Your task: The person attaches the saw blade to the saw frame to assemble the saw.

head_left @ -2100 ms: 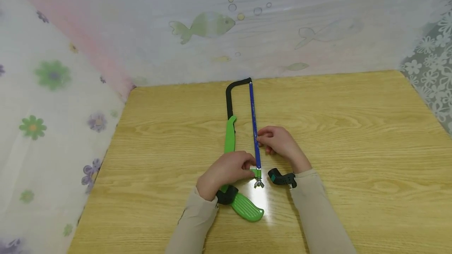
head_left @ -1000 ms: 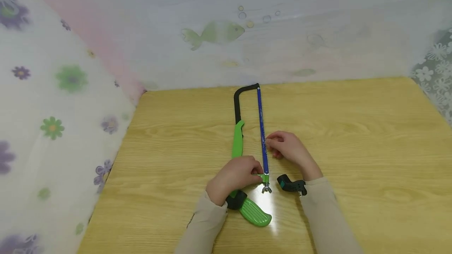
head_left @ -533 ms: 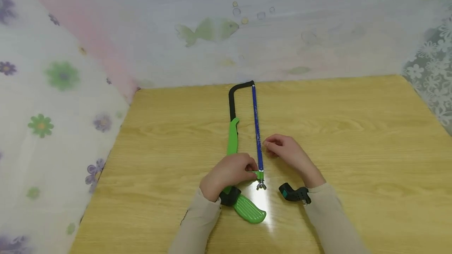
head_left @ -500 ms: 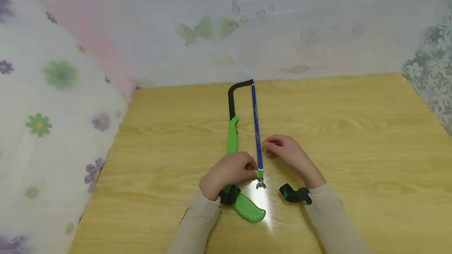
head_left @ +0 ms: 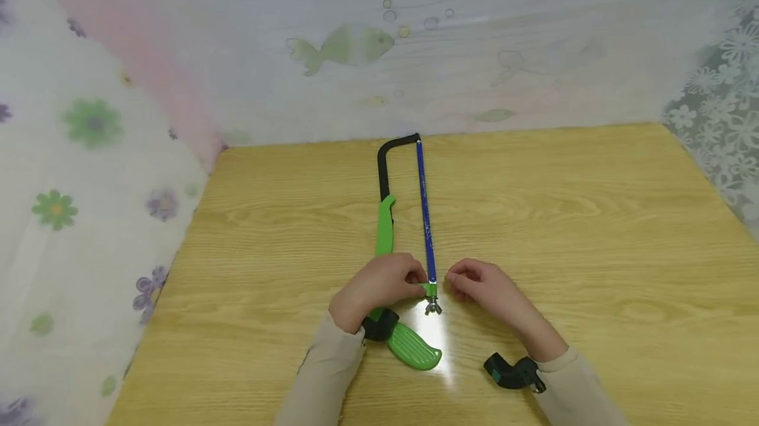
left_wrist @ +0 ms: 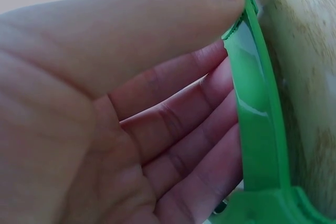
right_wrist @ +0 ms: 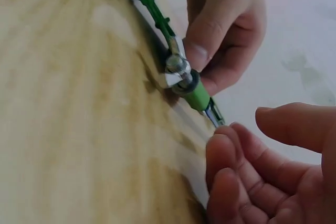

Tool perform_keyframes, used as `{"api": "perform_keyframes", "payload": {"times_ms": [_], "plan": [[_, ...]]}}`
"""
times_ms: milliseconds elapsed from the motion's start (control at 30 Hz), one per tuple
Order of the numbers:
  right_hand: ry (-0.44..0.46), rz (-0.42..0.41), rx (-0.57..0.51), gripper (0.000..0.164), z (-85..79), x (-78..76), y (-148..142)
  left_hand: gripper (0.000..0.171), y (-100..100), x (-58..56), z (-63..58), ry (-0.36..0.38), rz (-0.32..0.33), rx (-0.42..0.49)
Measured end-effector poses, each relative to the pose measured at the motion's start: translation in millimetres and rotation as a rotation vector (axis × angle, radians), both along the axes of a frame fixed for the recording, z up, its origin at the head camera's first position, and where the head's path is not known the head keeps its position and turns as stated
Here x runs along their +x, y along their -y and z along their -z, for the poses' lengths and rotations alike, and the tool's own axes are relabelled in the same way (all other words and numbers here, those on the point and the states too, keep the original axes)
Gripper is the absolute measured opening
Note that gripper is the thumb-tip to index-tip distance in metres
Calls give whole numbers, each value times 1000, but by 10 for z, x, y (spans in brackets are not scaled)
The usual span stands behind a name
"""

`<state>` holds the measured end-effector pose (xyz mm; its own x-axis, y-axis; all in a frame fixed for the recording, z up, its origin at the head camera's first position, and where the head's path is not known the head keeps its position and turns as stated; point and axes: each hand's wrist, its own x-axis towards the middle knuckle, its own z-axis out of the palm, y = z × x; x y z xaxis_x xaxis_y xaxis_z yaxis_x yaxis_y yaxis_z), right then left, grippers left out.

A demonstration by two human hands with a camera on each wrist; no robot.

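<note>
A hacksaw (head_left: 385,225) with a green and black frame lies on the table, its ribbed green handle toward me. Its blue blade (head_left: 425,212) is fitted along the right side and ends at a silver wing nut (head_left: 433,307). My left hand (head_left: 376,284) holds the green frame near that end; in the left wrist view the thumb presses on the green frame (left_wrist: 257,103), fingers behind it. Just right of the blade's near end is my right hand (head_left: 492,288), fingers loosely bent around nothing. In the right wrist view its fingertips (right_wrist: 223,148) are close to the blade's end; touching, I cannot tell.
The wood-grain table (head_left: 563,215) meets a fish-patterned curtain (head_left: 534,31) at the back and a flowered one (head_left: 89,215) on the left. A black wrist camera (head_left: 510,373) hangs at my right cuff, another (head_left: 381,325) at my left wrist.
My right hand has come away from beside the middle of the blade and down toward its near end. The left hand keeps its hold, and the hacksaw lies as before.
</note>
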<state>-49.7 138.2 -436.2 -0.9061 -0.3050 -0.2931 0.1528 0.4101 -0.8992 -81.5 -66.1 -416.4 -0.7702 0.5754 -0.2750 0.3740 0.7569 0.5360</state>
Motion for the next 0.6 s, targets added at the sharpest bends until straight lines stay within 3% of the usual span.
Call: {"api": "perform_keyframes", "payload": {"times_ms": [267,600], "plan": [[29,-65,-38,28,29,67,-12,9,0,-29,16,-24,34,-8],[57,-108,-70,23,135,97,66,8,25,-13,26,-13,20,16]]}}
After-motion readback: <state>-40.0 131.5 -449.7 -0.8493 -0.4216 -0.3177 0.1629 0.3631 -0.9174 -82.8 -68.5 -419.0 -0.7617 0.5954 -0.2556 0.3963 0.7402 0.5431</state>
